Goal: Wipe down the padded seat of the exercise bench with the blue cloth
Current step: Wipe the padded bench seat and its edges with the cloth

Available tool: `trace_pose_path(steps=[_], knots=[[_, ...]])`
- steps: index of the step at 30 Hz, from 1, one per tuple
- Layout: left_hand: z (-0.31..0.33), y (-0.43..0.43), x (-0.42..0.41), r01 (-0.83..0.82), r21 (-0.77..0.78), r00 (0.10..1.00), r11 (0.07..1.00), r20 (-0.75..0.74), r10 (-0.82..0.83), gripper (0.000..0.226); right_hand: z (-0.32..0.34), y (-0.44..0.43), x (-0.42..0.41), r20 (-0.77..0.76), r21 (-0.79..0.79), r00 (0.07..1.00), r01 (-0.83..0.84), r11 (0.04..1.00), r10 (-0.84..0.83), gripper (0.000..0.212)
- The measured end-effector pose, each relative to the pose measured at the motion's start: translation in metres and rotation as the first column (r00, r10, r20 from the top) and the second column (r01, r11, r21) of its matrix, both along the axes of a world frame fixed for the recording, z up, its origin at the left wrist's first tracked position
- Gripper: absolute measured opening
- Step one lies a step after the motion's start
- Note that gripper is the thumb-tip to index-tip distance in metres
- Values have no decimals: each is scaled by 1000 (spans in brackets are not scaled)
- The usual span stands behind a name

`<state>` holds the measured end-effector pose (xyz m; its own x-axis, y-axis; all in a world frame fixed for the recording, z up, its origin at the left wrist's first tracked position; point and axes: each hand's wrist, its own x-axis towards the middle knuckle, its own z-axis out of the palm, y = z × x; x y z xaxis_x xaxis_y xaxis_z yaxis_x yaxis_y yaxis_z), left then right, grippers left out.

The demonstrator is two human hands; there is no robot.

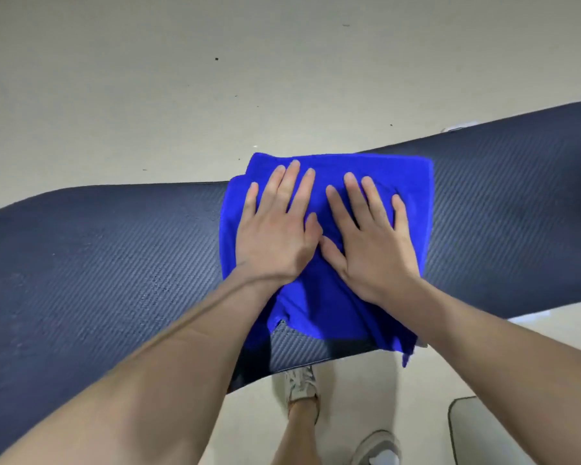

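A bright blue cloth [406, 182] lies folded across the middle of the dark, ribbed padded bench seat [98, 263], which runs from left to right through the view. My left hand [275, 229] presses flat on the cloth's left half, fingers spread. My right hand [373, 239] presses flat on its right half, thumb touching the left hand's thumb. The cloth's near edge hangs over the seat's front edge at the right.
Beige floor [182, 78] lies beyond and in front of the bench. My two feet in light sneakers [299, 384] stand just below the seat's front edge. A dark-rimmed flat object [467, 427] sits on the floor at the lower right.
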<state>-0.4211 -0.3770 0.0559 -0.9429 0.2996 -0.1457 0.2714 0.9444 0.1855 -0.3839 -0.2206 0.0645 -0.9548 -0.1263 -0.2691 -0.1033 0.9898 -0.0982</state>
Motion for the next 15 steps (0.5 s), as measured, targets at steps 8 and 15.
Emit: trace_pose_path(steps=[8,15], knots=[[4,-115,-22,-205,-50,979,977,-26,204,57,-1,-111,-54,-1,-121,976,-217,969,219,69],[1,-137,-59,-267,-140,963,953,-69,260,37,-8,-140,-91,-102,-119,955,-291,949,279,51]])
